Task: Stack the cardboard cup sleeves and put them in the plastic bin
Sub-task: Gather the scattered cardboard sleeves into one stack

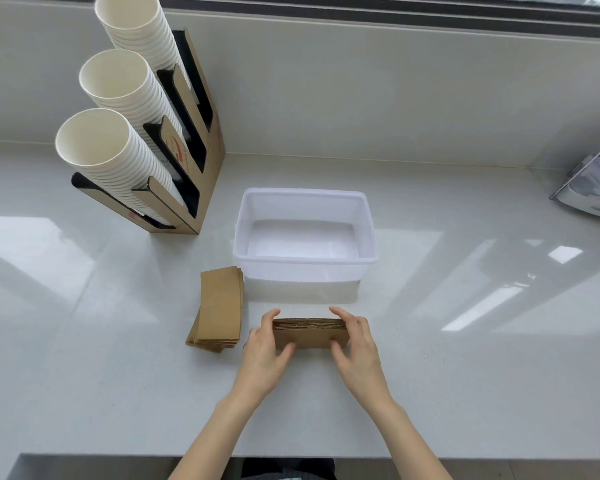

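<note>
A stack of brown cardboard cup sleeves [309,332] stands on its long edge on the white counter, just in front of the plastic bin. My left hand [265,348] grips its left end and my right hand [355,344] grips its right end. A second pile of sleeves [219,308] lies flat on the counter to the left, beside the bin's front left corner. The translucent white plastic bin [305,263] sits at the centre with nothing inside.
A cardboard cup dispenser [187,168] with three slanted stacks of white paper cups [118,161] stands at the back left. A clear stand with papers [593,188] sits at the far right. The counter's front edge [291,457] runs near my body.
</note>
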`<state>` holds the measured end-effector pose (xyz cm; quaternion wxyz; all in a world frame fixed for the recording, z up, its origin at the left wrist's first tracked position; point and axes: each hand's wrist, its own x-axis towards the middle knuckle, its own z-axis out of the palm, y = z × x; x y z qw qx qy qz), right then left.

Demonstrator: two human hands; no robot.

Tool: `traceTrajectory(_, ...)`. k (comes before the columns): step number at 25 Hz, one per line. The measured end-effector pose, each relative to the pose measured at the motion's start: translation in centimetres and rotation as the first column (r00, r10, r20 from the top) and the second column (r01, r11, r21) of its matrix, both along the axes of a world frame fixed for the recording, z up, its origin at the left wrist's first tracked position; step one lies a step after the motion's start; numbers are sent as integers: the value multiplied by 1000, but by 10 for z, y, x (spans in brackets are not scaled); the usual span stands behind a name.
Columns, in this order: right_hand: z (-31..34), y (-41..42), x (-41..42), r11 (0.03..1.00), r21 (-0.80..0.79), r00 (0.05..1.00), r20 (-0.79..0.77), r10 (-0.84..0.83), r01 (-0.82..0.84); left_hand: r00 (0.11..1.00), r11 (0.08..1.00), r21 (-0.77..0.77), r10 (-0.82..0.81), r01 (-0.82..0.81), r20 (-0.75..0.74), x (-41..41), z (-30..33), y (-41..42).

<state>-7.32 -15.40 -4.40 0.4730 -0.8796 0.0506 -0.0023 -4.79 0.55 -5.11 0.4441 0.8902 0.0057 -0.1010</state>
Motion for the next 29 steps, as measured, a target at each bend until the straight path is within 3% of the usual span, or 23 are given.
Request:
traceTrajectory(23,3,-4,3,995,76,995,-79,-62,68,998,998,-5,-58,58,20,3,1,4)
traceTrajectory(29,12,-6,10,977,181,989,-116,-93,113,999,968,-247,41,-41,-8,8,29,2)
